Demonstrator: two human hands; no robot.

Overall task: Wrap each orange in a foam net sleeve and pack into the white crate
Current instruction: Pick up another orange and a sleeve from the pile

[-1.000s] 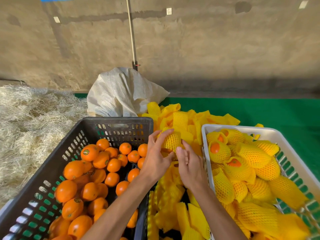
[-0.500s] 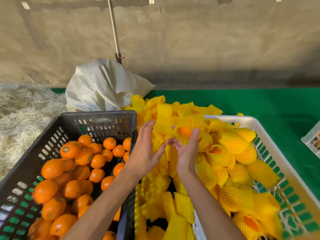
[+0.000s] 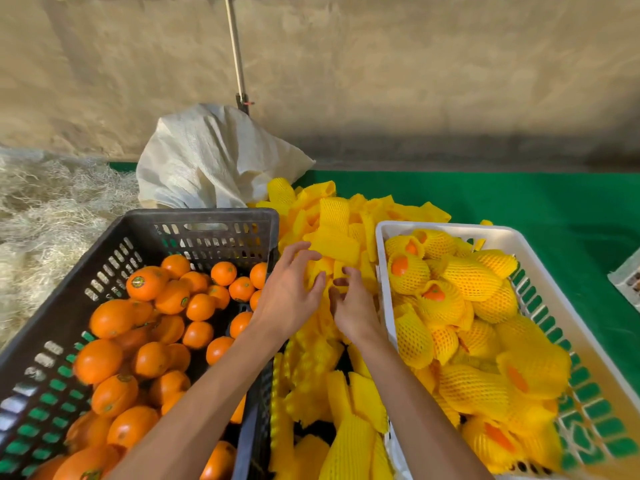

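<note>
While both hands (image 3: 323, 299) hover loose-fingered and holding nothing, foam net sleeves (image 3: 332, 237) lie just beyond them.

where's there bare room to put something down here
The green mat lies bare beyond the white plastic crate and to its right. The gap between that crate and the dark slotted crate is filled with loose yellow foam net sleeves, where both hands work. Both crates are crowded.
</note>
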